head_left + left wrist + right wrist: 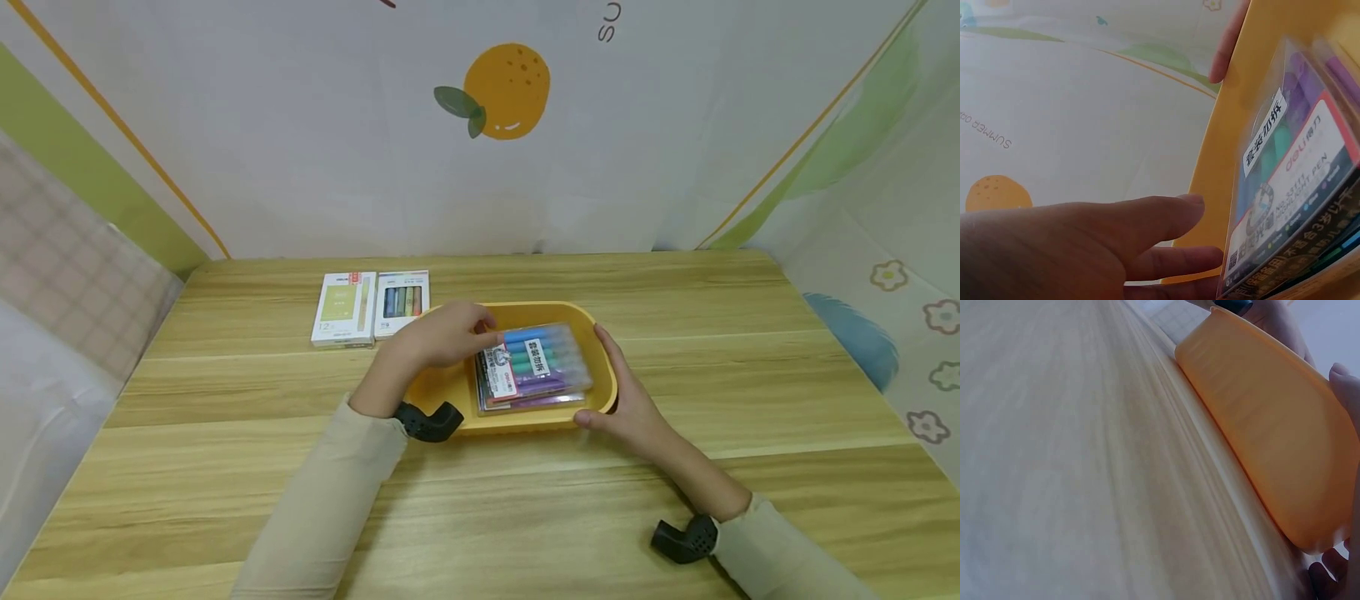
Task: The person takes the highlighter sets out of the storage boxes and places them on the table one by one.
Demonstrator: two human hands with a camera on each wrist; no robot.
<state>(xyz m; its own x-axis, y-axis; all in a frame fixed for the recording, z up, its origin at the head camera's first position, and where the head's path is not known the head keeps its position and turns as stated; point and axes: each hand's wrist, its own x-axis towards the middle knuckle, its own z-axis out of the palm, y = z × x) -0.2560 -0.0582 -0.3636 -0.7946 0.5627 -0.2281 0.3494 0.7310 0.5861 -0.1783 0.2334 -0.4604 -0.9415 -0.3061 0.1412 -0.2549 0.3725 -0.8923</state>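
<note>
A pale printed cloth [300, 167] hangs behind a wood-grain table [525, 525], where a person in beige sleeves [322, 500] works both hands at a yellow tub [517, 427]. The right hand [633, 417] grasps the tub's right end, thumb over the near rim and fingers curled round the outer wall. The left hand [442, 333] reaches over the far left side, its fingers loose and extended rather than clenched, thumb apart from them. The pen pack [547, 362] lies inside the tub, just to the right of the left fingers; the left wrist view shows a fingertip at its edge, though whether it presses cannot be told. The pack rests on a lower pack [555, 402], mostly hidden. Behind the tub's left end stand side by side a green-labelled box [342, 308] and, just beside it, a windowed box [403, 303] showing coloured sticks. Black clips [431, 422] sit at the wrists; a white sticker [537, 357] marks the pen pack.
</note>
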